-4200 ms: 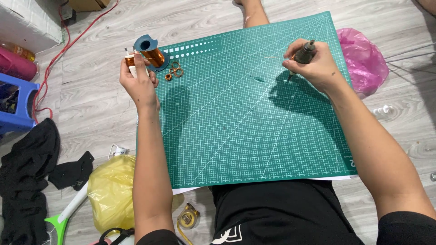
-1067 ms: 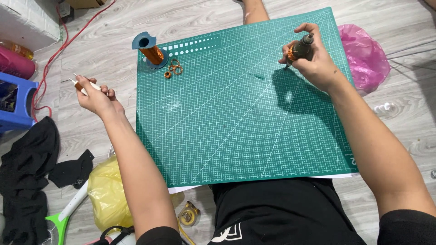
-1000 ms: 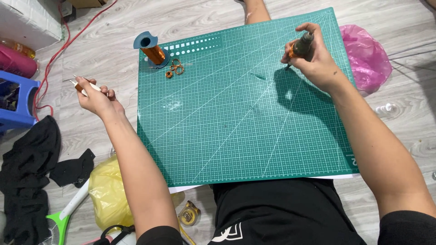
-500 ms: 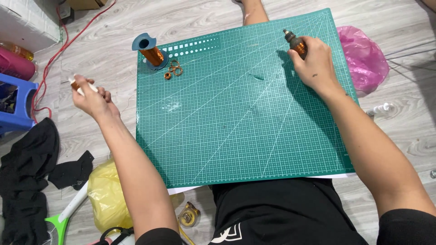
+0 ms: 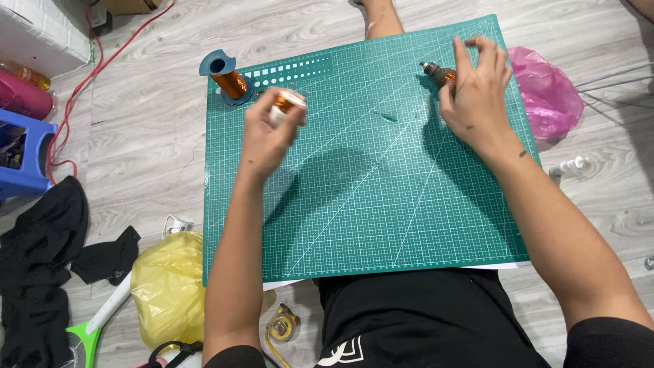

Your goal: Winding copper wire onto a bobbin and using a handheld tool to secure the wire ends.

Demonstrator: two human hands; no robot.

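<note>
1. Left hand (image 5: pixel 267 133) is closed around a small white piece wound with copper wire, the coil (image 5: pixel 285 102), held at the fingertips above the mat (image 5: pixel 354 204)
2. The wire spool (image 5: pixel 230 78), copper on a blue-grey bobbin, stands upright just beyond and to the left of that hand, at the mat's far corner
3. Right hand (image 5: pixel 477 92) is half open, fingers spread and raised; its thumb side lies against a small brown tool (image 5: pixel 439 71) with a metal tip. Whether it grips the tool cannot be told
4. A small dark scrap (image 5: pixel 388 117) lies on the mat between the hands
5. A pink bag (image 5: pixel 545 88) lies just to the right of the right hand, off the mat
6. Progress, as judged: the coil already carries windings; no strand is visible joining it to the spool, so how much winding is left cannot be told
</note>
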